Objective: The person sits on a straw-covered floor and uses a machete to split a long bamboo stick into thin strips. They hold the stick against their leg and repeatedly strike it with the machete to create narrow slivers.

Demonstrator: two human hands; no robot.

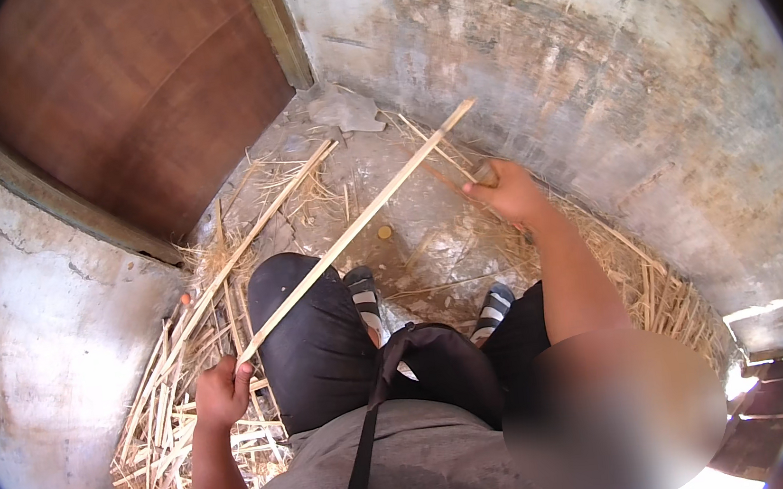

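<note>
Far left of the knee: cracked plaster wall, with a brown door above it. Beside the knee on the left, a heap of split cane strips and straw on the floor. At the heap's inner edge, left hand, grip clamped on the near end of a long pale stick. Stick laid slanting across the knee, far end raised up and right toward the wall. A second, thinner strip roughly parallel, left of the knee, among the straw. Just right of the knee, two feet in striped socks on the bare floor; a small round yellowish bit beyond them. Black strap down across the grey shirt below the knee. Further right of the knee, right hand, fingers pinched together on a thin reddish sliver close to the floor. Behind that hand, more straw along the foot of the stained curved wall. Up past the knee in the corner, a crumpled grey scrap.
</note>
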